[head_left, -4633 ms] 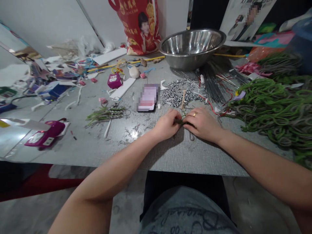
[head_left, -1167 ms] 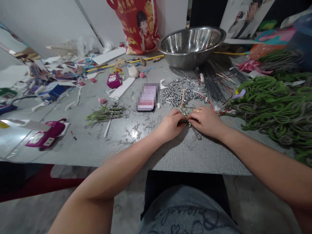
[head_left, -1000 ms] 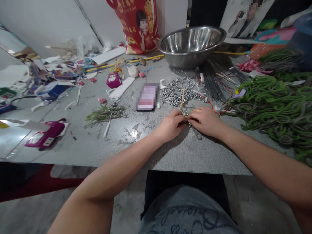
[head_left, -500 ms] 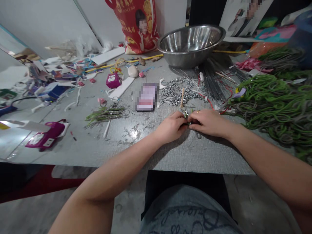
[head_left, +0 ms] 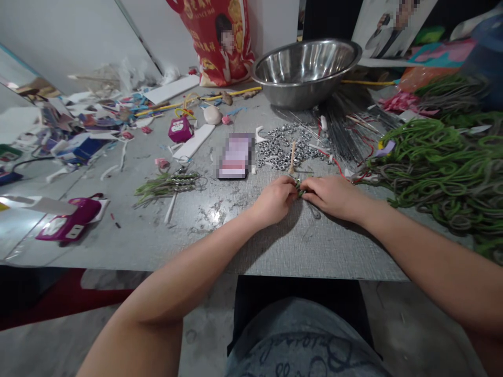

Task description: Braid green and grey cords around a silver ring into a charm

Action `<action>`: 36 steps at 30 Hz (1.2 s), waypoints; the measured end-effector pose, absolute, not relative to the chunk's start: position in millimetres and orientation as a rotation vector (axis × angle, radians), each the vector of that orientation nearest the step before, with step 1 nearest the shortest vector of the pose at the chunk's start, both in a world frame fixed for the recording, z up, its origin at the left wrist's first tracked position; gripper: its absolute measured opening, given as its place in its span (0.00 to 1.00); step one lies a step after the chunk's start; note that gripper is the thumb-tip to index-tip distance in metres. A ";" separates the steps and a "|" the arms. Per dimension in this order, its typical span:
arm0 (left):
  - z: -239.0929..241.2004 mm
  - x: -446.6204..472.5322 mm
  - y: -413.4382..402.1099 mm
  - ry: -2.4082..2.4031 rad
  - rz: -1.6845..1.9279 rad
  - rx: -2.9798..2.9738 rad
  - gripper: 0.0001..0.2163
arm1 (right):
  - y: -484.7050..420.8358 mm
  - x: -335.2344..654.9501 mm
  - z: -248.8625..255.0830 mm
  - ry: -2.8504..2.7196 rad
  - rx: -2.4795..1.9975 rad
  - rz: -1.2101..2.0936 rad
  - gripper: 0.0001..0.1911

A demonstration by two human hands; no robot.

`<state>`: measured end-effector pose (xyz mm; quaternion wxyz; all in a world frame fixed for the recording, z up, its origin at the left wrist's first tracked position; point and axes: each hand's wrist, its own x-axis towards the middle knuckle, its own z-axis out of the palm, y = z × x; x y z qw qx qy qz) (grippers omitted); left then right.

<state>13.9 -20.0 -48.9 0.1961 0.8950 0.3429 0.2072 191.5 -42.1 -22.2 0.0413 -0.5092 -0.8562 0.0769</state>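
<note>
Cord piece, near centre: green.
Cord heap, right: bright green mixed with grey.
Cord bundle, left: pale green and grey.
Small metal pieces, centre: silver.
Basin, far: silver.
Bag, far: red, gold lettering, printed figure.
Device, near left: purple, white patches.
Ribbon, far right: pink.
Tabletop: grey, fine woven pattern, dark smudges.
Shirt, near: grey-blue, dark script.

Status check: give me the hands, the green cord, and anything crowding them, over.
Left hand and right hand: pinching green cord together. Cord: partly hidden between them. Close ahead: wooden stick, scattered metal pieces.
</note>
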 end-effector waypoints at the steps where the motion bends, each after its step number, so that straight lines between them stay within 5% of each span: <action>1: -48.4 14.0 -20.0 0.966 0.564 2.511 0.09 | -43.0 191.4 -22.5 -2.623 -1.552 0.208 0.10; 14: -47.0 12.8 -23.8 0.956 0.617 2.507 0.09 | -55.5 189.2 -17.6 -2.866 -1.351 -0.075 0.18; 28: -39.2 4.6 -34.0 1.059 0.793 2.383 0.07 | -54.3 194.2 -7.9 -2.788 -1.388 0.422 0.12; 36: -39.9 3.7 -47.5 1.022 0.501 2.649 0.14 | -56.4 194.9 0.5 -2.815 -1.307 0.542 0.12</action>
